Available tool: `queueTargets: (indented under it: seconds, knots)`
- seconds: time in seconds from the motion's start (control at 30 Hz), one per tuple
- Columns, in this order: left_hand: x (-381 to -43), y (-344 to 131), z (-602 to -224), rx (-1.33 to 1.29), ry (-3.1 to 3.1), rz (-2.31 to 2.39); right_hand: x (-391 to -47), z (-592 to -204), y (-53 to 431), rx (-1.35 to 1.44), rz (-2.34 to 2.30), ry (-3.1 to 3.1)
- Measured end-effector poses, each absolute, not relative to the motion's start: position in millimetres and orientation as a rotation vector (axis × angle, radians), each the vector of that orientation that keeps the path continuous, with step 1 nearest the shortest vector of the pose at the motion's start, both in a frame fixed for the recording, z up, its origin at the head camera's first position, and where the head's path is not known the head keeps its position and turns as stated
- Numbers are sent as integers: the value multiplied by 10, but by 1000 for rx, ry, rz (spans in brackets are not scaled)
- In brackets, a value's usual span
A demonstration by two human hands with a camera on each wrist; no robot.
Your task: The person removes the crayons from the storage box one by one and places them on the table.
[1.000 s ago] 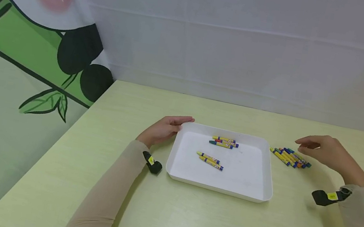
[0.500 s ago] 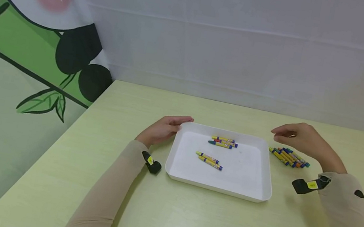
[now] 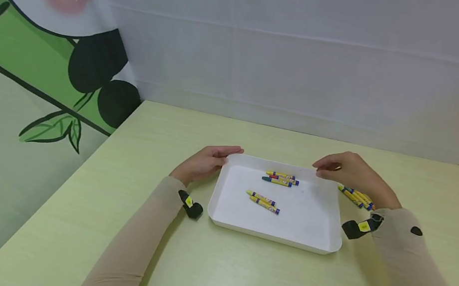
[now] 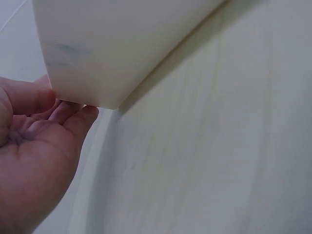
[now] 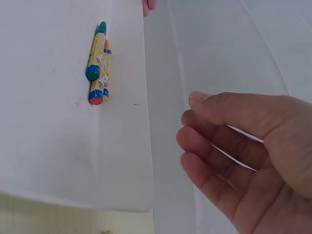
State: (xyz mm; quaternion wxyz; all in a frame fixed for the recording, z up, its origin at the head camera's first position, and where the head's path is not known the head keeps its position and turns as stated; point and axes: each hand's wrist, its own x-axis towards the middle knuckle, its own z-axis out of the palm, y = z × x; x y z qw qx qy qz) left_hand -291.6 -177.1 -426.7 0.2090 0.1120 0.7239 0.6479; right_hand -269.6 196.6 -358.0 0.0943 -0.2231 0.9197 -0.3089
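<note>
Pinching white tray (image 3: 312, 222) on desk (image 3: 256, 284) by far-left corner, my left hand (image 3: 203, 164); long axis sideways toward my right hand (image 3: 347, 170), loosely bent, apparently holding nothing, near far-right corner

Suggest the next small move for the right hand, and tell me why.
I would probably lower the right hand toward the green-tipped crayon in the tray. It appears to hold nothing and hangs near the tray's far rim; that crayon lies on the near side of a group of three, while the left hand touches the tray's corner.
</note>
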Motion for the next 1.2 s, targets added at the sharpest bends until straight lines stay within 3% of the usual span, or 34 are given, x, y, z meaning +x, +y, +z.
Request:
queueTargets:
  seconds: [1.2]
  knots:
    - [-2834, -1913, -4293, 348, 1994, 1767, -2617, -3957, 1287, -737, -750, 2675]
